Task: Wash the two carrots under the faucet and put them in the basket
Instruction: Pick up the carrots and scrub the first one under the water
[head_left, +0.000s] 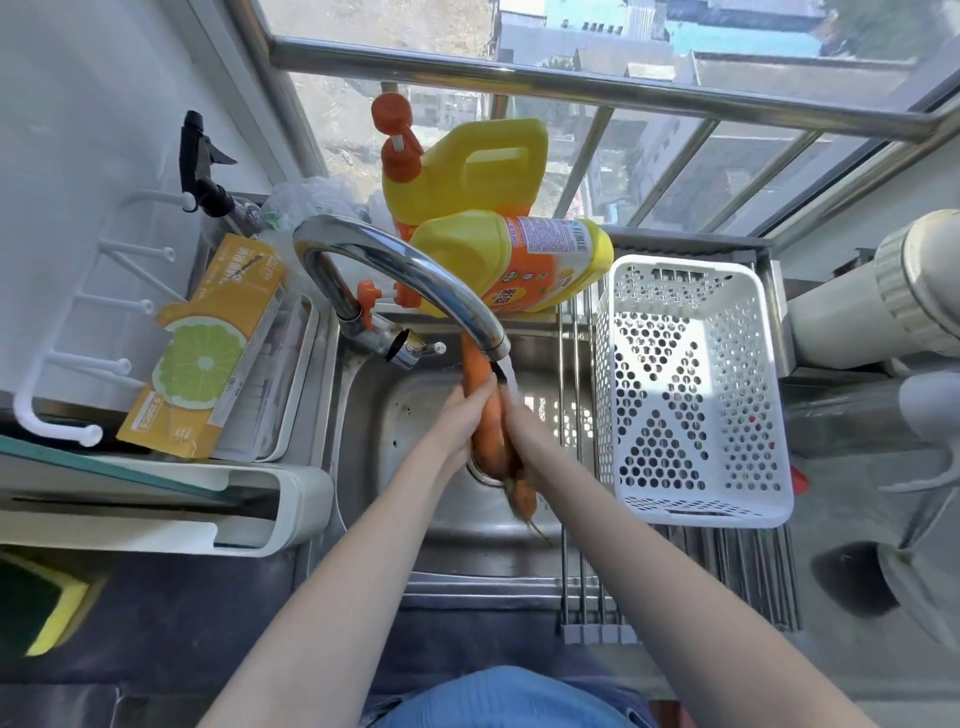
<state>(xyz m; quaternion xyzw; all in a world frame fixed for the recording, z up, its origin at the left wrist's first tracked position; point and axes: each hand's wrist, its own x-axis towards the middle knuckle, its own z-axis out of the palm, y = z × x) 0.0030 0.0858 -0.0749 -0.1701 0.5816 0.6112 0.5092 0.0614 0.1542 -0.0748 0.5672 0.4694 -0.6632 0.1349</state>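
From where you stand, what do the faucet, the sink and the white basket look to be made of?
The faucet looks like polished metal: it mirrors its surroundings. The sink looks like brushed steel, grey with a dull sheen. The basket is probably moulded plastic, matte white with evenly punched holes.

This is a home kitchen, at the washing-up corner by a window. A stainless steel sink (415, 415) sits under a curved chrome faucet (405, 275) with water running. Two yellow detergent bottles (509, 260) stand and lie behind it, a white perforated basket (691, 499) rests on a roll-up drying rack (576, 597), and a sponge (47, 608) lies on the dark counter; rooftops show beyond the window bars (571, 78)
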